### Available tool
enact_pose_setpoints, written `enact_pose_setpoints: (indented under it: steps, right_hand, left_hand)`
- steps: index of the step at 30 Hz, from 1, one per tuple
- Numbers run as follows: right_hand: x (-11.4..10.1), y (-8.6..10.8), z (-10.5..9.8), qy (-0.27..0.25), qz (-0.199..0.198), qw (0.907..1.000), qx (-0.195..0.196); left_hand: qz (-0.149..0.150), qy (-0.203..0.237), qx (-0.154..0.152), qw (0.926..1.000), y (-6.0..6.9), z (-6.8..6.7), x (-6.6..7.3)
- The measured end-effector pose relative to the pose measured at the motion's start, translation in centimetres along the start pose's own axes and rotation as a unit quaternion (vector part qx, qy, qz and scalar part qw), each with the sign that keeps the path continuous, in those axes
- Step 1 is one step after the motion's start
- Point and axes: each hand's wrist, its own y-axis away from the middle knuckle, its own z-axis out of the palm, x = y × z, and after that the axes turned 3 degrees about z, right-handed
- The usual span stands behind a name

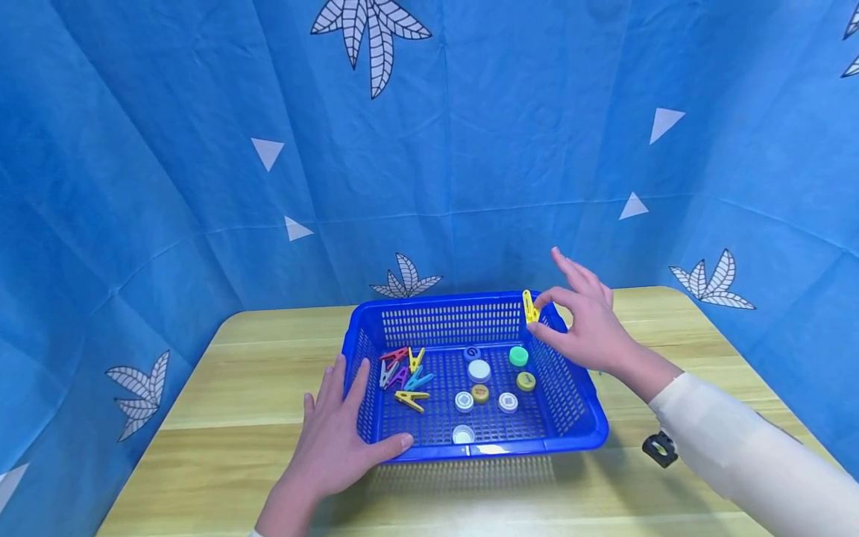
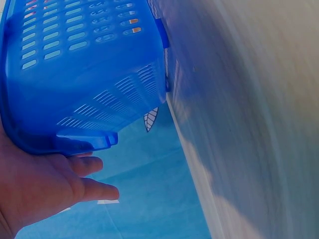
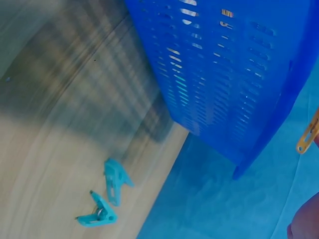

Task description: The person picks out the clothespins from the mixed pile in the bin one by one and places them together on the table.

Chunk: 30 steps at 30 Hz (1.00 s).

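Observation:
A yellow clothespin is pinched between the thumb and index finger of my right hand, above the right back part of a blue plastic basket. The other fingers of that hand stretch upward. My left hand rests on the basket's front left corner, fingers straight along the left rim and thumb over the front rim. Inside the basket, several clothespins, including a red clothespin and a purple clothespin, lie on the left. Several bottle caps, among them a green cap and a white cap, lie toward the right.
Two teal clothespins lie on the wooden table to the right of the basket, mostly hidden in the head view. A black ring-like object shows beside the right sleeve. A blue patterned curtain surrounds the table.

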Motion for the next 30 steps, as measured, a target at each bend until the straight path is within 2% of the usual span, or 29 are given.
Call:
enact_pose_setpoints:
  steps: [6, 20, 30]
  right_hand:
    - [0.4, 0.5, -0.3, 0.000, -0.003, 0.9999, 0.012]
    - [1.3, 2.0, -1.1, -0.010, 0.006, 0.9997, 0.020]
    - [2.0, 2.8, -1.7, -0.010, 0.013, 0.9993, 0.034]
  left_hand:
    - [0.006, -0.004, 0.004, 1.0000, 0.0, 0.0, 0.0]
    - [-0.012, -0.001, -0.015, 0.9998, -0.1, -0.2, 0.2]
    - [-0.005, 0.001, -0.011, 0.9999, 0.0, -0.2, 0.2]
